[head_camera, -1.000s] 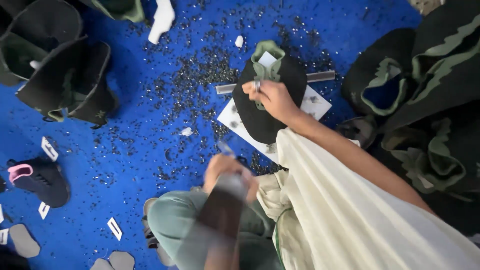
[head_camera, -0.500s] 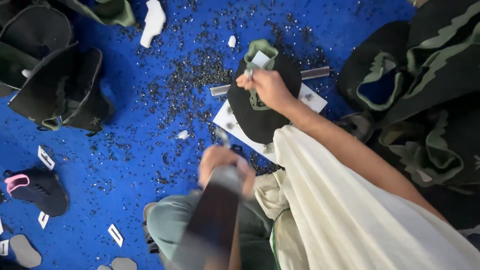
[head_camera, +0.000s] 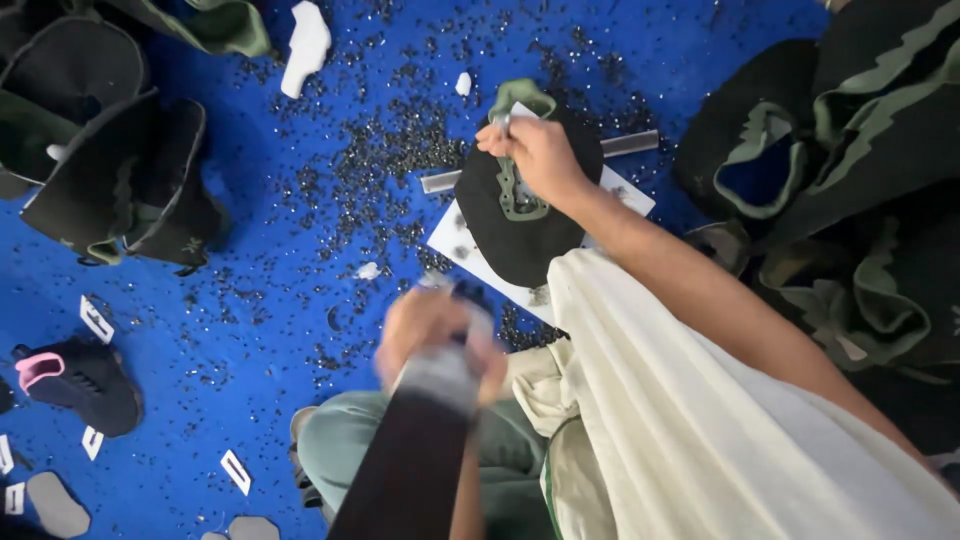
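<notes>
Blue floor littered with dark punch scraps. Black shoe upper lies on a white board, centre. Right hand clamped on a small metal punch set on the upper. Left hand blurred, probably gripping a hammer-like tool. Keep punch upright, upper flat.

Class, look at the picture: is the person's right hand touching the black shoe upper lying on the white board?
Touching. The head view shows the right hand resting on the black shoe upper, fingers pressing a small metal tool against its green trim.
</notes>
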